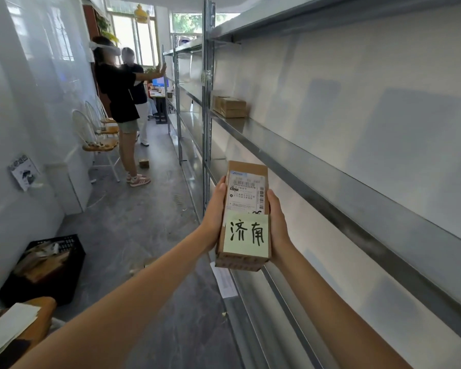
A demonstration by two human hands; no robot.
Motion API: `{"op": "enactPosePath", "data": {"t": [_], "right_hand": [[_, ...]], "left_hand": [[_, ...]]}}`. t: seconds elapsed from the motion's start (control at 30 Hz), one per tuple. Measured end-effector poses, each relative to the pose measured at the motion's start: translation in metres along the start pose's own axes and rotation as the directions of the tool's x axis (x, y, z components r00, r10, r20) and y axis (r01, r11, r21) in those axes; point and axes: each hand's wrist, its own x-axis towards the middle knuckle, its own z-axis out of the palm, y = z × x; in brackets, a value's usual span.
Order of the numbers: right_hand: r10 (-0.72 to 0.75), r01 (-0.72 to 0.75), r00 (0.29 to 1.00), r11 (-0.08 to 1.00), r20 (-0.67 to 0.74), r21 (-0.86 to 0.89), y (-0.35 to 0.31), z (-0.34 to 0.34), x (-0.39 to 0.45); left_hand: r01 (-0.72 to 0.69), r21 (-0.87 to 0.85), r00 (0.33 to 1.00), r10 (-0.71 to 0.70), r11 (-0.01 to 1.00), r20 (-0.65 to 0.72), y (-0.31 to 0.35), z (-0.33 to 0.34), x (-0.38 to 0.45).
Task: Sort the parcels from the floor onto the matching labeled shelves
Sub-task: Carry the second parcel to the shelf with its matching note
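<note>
I hold a brown cardboard parcel point(246, 209) in both hands, in front of the metal shelving point(317, 169) on the right. It carries a white shipping label and a pale yellow sticky note with two handwritten characters. My left hand point(215, 214) grips its left side and my right hand point(278, 225) its right side. Two stacked cardboard parcels point(230, 106) rest on the middle shelf further along. A small parcel point(144, 163) lies on the floor near a standing person.
A black crate point(64, 251) of packing scraps sits on the floor at the left. Two people point(120, 102) stand in the aisle ahead. White chairs point(99, 139) line the left wall. A paper sheet point(225, 280) lies by the shelf base.
</note>
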Motion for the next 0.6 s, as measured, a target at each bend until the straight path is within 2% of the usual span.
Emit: {"op": "enactPosePath", "data": {"t": [0.3, 0.6], "right_hand": [[0.022, -0.022, 1.000, 1.000, 0.002, -0.012, 0.001, 0.023, 0.106], [0.011, -0.015, 0.997, 0.999, -0.081, -0.049, 0.017, 0.057, 0.206]], "left_hand": [[0.023, -0.014, 0.999, -0.024, 1.000, -0.049, -0.001, -0.034, 0.100], [0.037, 0.008, 0.999, -0.037, 0.999, 0.002, -0.004, -0.084, 0.206]]}}
